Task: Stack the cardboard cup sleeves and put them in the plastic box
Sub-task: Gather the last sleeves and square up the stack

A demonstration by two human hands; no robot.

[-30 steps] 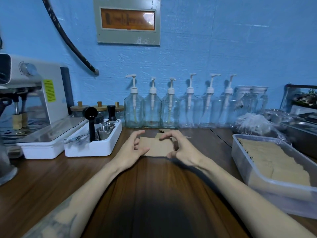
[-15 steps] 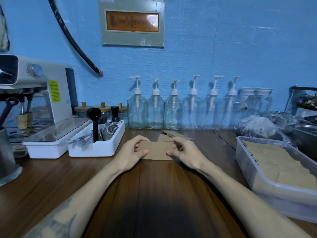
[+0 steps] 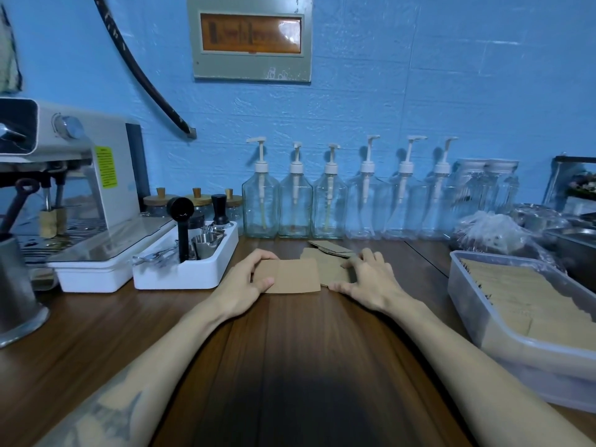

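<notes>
Two hands at mid-frame, down on the wooden counter [image 3: 290,350]. Left hand [image 3: 248,282] gripping a flat cardboard sleeve [image 3: 292,275] by its left edge, thumb on the near corner and fingers curled over the far edge. Right hand [image 3: 371,279] just right of centre, fingers spread and fairly straight, pressing on a second sleeve [image 3: 335,272] that pokes out from under the first one's right side. Couple more loose sleeves [image 3: 329,246] lying a bit further back, near the bottles (hard to count, kinda overlapping). Over at the right edge of the frame, clear plastic box [image 3: 464,285] already packed with a row of sleeves [image 3: 529,298] standing on edge. Along the blue wall, six glass pump bottles [image 3: 329,201] lined up across the middle. Left of centre, white tray [image 3: 183,275] holding a black scoop, tamper and some metal bits. Far left, white espresso machine [image 3: 106,175] plus a steel pitcher [image 3: 16,285] at the very edge. Upper middle, grey panel box [image 3: 251,37] on the wall.
</notes>
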